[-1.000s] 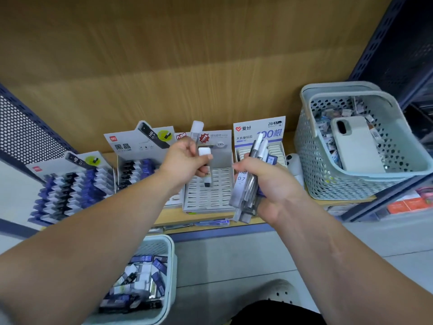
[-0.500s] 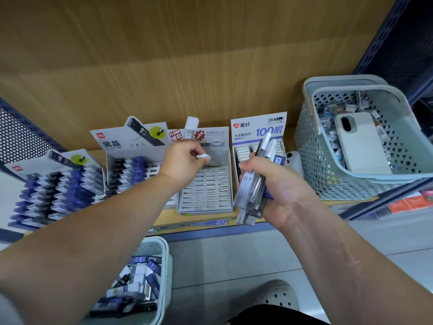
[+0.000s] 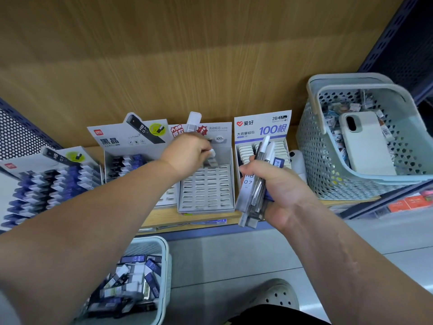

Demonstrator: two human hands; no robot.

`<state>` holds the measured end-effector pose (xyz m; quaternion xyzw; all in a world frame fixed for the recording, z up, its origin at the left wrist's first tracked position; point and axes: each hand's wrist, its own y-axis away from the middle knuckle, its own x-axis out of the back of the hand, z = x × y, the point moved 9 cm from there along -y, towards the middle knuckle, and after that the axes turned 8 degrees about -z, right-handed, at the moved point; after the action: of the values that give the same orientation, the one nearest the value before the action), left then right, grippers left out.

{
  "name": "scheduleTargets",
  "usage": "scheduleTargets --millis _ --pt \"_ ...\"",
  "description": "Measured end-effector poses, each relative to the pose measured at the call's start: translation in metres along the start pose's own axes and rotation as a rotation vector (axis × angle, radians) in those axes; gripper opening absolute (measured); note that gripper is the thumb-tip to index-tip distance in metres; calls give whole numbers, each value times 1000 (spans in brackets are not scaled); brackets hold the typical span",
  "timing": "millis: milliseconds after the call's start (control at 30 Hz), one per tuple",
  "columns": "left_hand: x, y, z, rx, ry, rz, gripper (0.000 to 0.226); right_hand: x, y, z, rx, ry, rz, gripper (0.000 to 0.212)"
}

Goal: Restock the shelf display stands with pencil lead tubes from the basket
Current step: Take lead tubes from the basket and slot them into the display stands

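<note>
My left hand (image 3: 187, 152) pinches a single white-capped lead tube (image 3: 212, 158) over the top rows of the grey slotted display stand (image 3: 206, 191) at the shelf's middle. My right hand (image 3: 276, 191) grips a bundle of several clear lead tubes (image 3: 254, 184) marked HB 0.7, held in front of the white "100" display stand (image 3: 262, 130). A pale basket (image 3: 161, 277) on the floor at lower left holds many loose dark and white lead tubes (image 3: 131, 280).
Two display stands (image 3: 54, 179) with blue and black tubes fill the shelf's left part. A perforated basket (image 3: 316, 146) at the right holds small packets and a white phone (image 3: 367, 144). A wooden back panel rises behind. My shoe (image 3: 274, 294) stands on the grey floor.
My left hand has carried its tube down and to the right, onto the upper slots of the grey stand. My right hand with the bundle has hardly moved.
</note>
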<state>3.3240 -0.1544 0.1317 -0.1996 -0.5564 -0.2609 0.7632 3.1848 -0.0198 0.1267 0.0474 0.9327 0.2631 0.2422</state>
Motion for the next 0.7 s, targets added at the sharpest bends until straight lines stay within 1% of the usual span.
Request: scheduleTargets --millis 100,200,233,300,333,400,500,533,567,633,667,700 --pt "-7 -6 -3 -1 -75 -43 18 -3 0 1 -6 29 -12 15" --pt "-13 -4 -2 -3 -135 -46 19 -4 0 0 6 31 -21 15" --pt "-13 -2 0 -6 -181 -27 18 -4 -1 0 9 24 -24 15" --pt "-14 1 7 -22 -294 16 7 -3 -2 1 10 24 -19 16" --pt "-16 3 9 -23 -330 16 6 -3 -3 2 11 30 -14 16" --pt "-22 5 10 -12 -376 8 12 -3 -4 3 5 51 -15 18" --pt "-31 8 9 37 -415 -20 24 -6 -4 5 -19 64 -17 34" --pt "-33 10 9 43 -423 -24 28 -6 -5 6 -25 70 -16 36" --pt "-33 11 10 47 -423 -34 32 -6 -5 7 -27 77 -14 34" --pt "-27 15 10 60 -344 -30 35 -6 -8 9 -20 79 -18 21" --pt "-20 19 12 72 -225 -3 36 -7 -8 10 -14 78 -25 20" --pt "-12 22 14 103 -54 29 35 -8 -8 10 -9 78 -33 21"
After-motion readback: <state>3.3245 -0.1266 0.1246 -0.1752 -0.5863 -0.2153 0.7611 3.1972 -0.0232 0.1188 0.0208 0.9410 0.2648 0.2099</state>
